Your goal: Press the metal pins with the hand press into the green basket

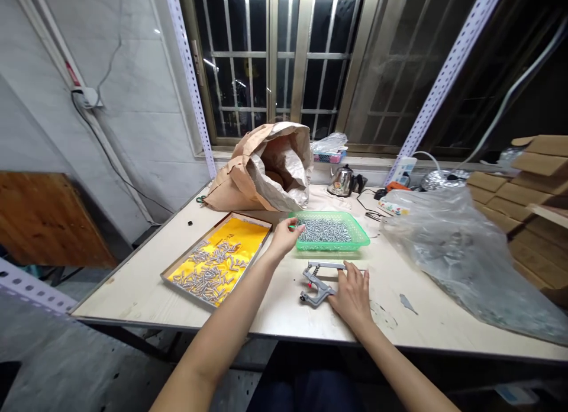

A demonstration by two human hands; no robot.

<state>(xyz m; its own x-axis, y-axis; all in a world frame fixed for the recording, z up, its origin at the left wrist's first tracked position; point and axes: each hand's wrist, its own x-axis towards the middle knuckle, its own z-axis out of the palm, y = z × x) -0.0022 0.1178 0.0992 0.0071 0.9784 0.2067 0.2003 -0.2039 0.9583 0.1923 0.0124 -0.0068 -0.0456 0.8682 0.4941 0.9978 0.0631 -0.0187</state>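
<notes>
My left hand point(284, 239) is closed at the left end of a green plastic basket point(357, 231), fingers and thumb at its rim. Many small grey metal pieces point(323, 229) fill the basket; their exact kind is too small to tell. My right hand point(352, 293) is wrapped over the handles of a grey metal plier-like hand tool point(317, 290), which lies on the table with its spring and jaw end pointing left. Part of the tool is hidden under my palm and fingers. Left of my left arm, a shallow tray point(167, 277) with a yellow lining holds scattered small metal pieces point(208, 276).
A large open brown paper sack point(235, 181) lies behind the tray. A steel kettle point(341, 181) stands near the window. Clear plastic sheeting point(457, 252) covers the table's right side, beside stacked cardboard boxes point(532, 222). A small grey scrap point(407, 303) lies right of my right hand.
</notes>
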